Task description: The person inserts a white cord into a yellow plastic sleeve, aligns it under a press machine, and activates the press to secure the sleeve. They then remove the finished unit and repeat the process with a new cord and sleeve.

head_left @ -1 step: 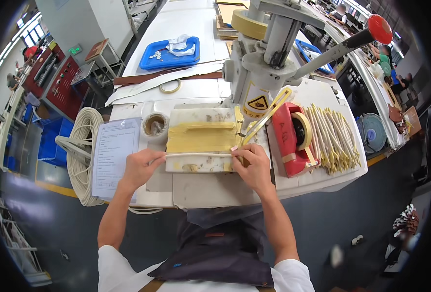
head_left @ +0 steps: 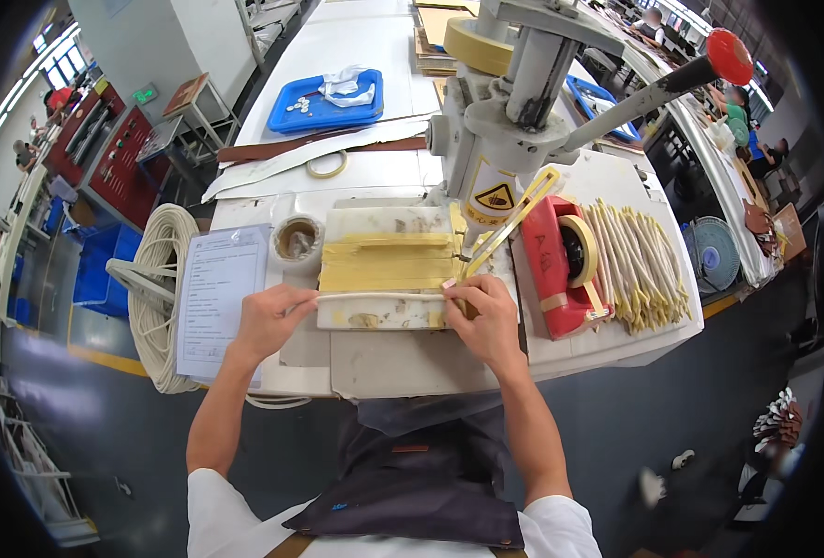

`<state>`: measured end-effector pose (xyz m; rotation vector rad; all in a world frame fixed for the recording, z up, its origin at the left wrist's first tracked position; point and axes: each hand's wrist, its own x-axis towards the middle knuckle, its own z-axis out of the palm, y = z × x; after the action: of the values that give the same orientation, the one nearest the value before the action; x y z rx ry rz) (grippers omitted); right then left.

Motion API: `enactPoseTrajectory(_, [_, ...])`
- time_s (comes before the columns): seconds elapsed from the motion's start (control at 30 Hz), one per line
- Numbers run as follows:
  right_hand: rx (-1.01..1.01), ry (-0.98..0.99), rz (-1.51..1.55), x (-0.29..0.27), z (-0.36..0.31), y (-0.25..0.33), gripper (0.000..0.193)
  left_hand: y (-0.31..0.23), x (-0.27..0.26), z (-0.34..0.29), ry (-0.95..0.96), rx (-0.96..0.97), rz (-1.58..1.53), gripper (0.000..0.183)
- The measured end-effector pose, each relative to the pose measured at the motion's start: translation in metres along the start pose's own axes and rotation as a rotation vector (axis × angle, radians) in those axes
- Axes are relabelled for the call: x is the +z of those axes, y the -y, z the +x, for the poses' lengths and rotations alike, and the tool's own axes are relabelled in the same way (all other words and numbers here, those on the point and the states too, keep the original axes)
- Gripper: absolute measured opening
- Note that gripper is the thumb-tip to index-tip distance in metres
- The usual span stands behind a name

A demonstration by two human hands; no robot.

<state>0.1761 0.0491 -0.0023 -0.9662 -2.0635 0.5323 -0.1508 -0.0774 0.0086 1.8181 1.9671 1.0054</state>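
Observation:
A length of white cord (head_left: 381, 297) is stretched straight from side to side over the front of a pale block (head_left: 388, 316) covered in part with yellow tape. My left hand (head_left: 272, 318) pinches its left end between thumb and fingers. At the other end my right hand (head_left: 482, 316) is closed on the cord, and a small pale tip shows at its fingertips. Just behind the cord, the taped part of the block has a raised yellow ridge (head_left: 393, 240). Beyond my right hand stands a grey lever press (head_left: 505, 130) with a red-knobbed handle.
To the right are a red tape dispenser (head_left: 553, 270) and a pile of cut cords (head_left: 635, 265) with yellow ends. A tape roll (head_left: 297, 240), a printed sheet (head_left: 221, 298) and a big cord coil (head_left: 165, 298) lie left. Farther back sits a blue tray (head_left: 323, 102).

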Motion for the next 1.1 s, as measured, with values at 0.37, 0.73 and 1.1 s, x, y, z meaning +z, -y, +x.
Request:
enactPoseTrajectory(0.37, [0.011, -0.052, 0.035, 0.005, 0.001, 0.000, 0.016, 0.002, -0.002, 0.009, 0.004, 0.231, 0.178, 0.008])
enactPoseTrajectory(0.73, [-0.020, -0.084, 0.027, 0.005, 0.001, -0.003, 0.015, 0.008, 0.000, 0.011, 0.028, 0.252, 0.182, 0.010])
enactPoseTrajectory(1.1, [-0.046, -0.078, -0.013, 0.004, 0.000, -0.003, 0.017, 0.002, -0.001, 0.012, 0.021, 0.290, 0.181, 0.007])
